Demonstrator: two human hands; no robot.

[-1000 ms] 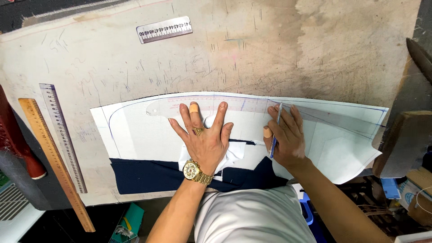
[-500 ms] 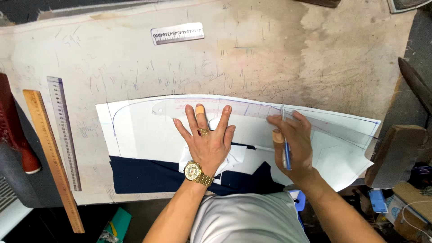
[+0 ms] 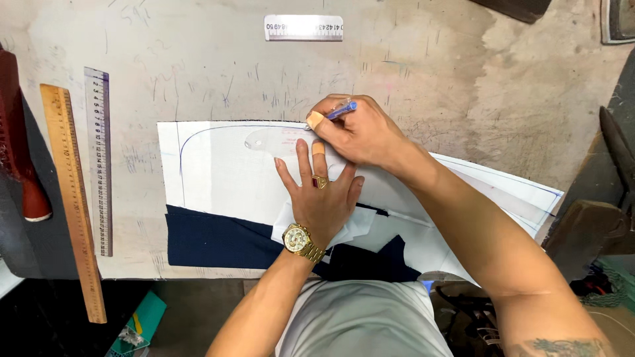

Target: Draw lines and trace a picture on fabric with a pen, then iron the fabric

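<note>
My left hand [image 3: 319,193] lies flat, fingers spread, on a white paper pattern [image 3: 218,175], pressing a clear curved ruler [image 3: 274,140] onto it. It wears a gold watch and a ring. My right hand [image 3: 357,132] has crossed above the left one and grips a blue pen [image 3: 340,110], its tip at the paper's upper edge near the ruler. A blue curved line runs along the paper's top left. Dark navy fabric [image 3: 218,241] lies under the paper near the table's front edge.
A wooden ruler [image 3: 69,198] and a clear straight ruler [image 3: 99,158] lie at the left. A short metal ruler [image 3: 303,28] sits at the top. A dark red object [image 3: 20,152] is at the far left, a dark block [image 3: 582,228] at the right.
My right hand with the pen has swept from the right part of the paper up and left to the top edge, above my left hand. The view has shifted.
</note>
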